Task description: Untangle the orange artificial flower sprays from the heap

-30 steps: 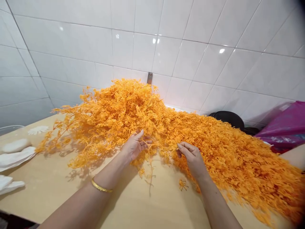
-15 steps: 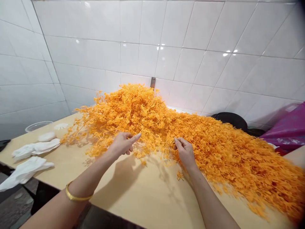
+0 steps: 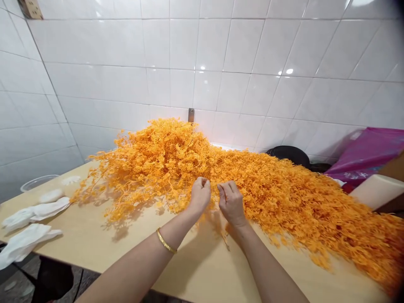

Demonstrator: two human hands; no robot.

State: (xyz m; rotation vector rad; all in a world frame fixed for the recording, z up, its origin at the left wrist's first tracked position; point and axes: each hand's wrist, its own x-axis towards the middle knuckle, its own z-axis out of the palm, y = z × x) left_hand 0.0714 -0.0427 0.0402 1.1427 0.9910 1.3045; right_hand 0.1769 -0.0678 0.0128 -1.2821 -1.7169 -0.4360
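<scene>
A large heap of orange artificial sprigs spreads over the pale wooden table, highest left of centre and running to the right edge. My left hand, with a gold bangle on its wrist, is closed in a pinch in front of the heap. Close beside it on the right, my right hand also has its fingers pinched together. Whatever the fingertips hold is too small to make out. Thin orange sprigs show between and below the hands.
White gloves and a clear round lid lie at the table's left. Behind the heap at right are black round plates, a purple bag and a cream-coloured block. A tiled wall stands behind.
My left hand has moved right, next to my right hand, and its extended fingers have closed into a pinch. The view has shifted, bringing the cream-coloured block into sight.
</scene>
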